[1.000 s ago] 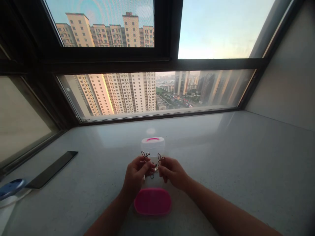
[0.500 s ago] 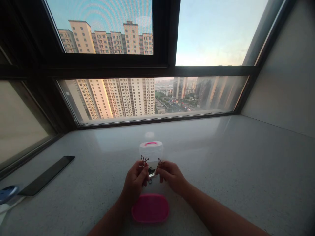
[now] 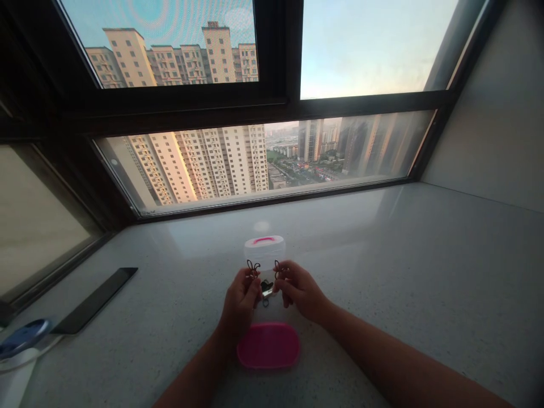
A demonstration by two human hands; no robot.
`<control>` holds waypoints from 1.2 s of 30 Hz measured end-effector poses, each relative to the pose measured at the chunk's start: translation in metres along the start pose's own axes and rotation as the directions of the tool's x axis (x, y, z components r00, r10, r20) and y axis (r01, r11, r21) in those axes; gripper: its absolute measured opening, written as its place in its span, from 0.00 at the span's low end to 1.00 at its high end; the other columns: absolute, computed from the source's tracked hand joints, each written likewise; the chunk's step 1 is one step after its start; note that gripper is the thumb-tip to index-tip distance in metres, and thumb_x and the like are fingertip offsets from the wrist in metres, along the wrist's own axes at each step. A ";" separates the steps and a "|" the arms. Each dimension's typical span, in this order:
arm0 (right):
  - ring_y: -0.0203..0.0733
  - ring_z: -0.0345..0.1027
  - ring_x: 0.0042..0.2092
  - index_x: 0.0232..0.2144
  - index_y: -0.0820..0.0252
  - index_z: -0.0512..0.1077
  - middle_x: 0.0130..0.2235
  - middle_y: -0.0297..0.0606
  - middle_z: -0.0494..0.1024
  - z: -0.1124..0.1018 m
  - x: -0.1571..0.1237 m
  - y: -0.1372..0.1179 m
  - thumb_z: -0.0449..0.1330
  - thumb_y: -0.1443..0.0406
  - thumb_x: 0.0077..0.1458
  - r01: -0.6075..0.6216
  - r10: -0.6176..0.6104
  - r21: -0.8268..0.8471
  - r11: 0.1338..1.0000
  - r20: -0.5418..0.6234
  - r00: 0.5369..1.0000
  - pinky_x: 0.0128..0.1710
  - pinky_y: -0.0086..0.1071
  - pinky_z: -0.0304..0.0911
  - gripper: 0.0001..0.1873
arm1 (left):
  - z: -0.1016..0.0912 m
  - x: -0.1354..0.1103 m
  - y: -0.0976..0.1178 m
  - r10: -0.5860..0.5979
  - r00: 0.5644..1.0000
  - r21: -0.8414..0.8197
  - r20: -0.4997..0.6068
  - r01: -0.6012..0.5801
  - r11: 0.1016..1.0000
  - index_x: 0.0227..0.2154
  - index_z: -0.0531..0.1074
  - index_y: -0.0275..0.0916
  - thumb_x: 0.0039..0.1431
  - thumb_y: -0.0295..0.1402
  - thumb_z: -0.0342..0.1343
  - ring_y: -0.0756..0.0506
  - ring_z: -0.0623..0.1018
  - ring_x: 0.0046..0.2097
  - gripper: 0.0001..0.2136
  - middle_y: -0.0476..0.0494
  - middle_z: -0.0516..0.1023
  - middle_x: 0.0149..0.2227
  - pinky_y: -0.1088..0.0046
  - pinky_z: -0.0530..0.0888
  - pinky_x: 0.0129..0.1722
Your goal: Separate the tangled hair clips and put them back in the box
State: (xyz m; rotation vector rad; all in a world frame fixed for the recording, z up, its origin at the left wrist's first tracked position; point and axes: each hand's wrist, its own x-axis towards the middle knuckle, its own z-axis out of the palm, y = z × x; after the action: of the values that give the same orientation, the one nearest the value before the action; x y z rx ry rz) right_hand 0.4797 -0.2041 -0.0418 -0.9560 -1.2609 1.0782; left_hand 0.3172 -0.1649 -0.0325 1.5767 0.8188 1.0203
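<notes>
My left hand (image 3: pixel 240 297) is closed, thumb against fingers, on a dark hair tie (image 3: pixel 253 267) whose thin loops stand up above the fingertips. A similar dark looped hair tie (image 3: pixel 277 268) rises from the pinched fingers of my right hand (image 3: pixel 300 290). The two hands are a short way apart. Between and beyond them, dark pieces with a shiny strip (image 3: pixel 267 288) show, and a small ring (image 3: pixel 266 303) lies just nearer. Behind stands a clear plastic box (image 3: pixel 264 243) with a pink handle. A pink oval piece (image 3: pixel 268 345), like a lid or base, lies nearest me.
The pale speckled counter (image 3: pixel 382 272) runs up to a dark-framed window (image 3: pixel 272 116). At left lie a long dark flat object (image 3: pixel 97 300), a blue rounded object (image 3: pixel 25 337) and a white cable (image 3: pixel 45 345). A wall (image 3: pixel 497 130) rises on the right.
The view has tilted and shifted slightly, so the box and pink piece sit a little further right. Both hands keep their hold on the looped hair ties, almost unchanged.
</notes>
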 end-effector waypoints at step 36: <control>0.29 0.61 0.17 0.45 0.56 0.57 0.27 0.29 0.73 -0.003 -0.002 0.001 0.56 0.62 0.53 -0.064 0.064 0.011 0.998 0.023 0.998 0.16 0.23 0.57 0.18 | 0.002 -0.004 0.000 0.037 0.997 0.024 0.066 -0.038 0.999 0.31 0.66 0.37 0.56 0.34 0.51 0.53 0.64 0.25 0.05 0.51 0.66 0.26 0.78 0.63 0.25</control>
State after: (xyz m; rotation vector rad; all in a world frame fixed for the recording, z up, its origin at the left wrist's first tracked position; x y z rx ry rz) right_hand 0.4822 -0.2063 -0.0433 -0.9835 -1.2485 1.1478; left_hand 0.3173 -0.1689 -0.0331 1.6443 0.7627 0.9830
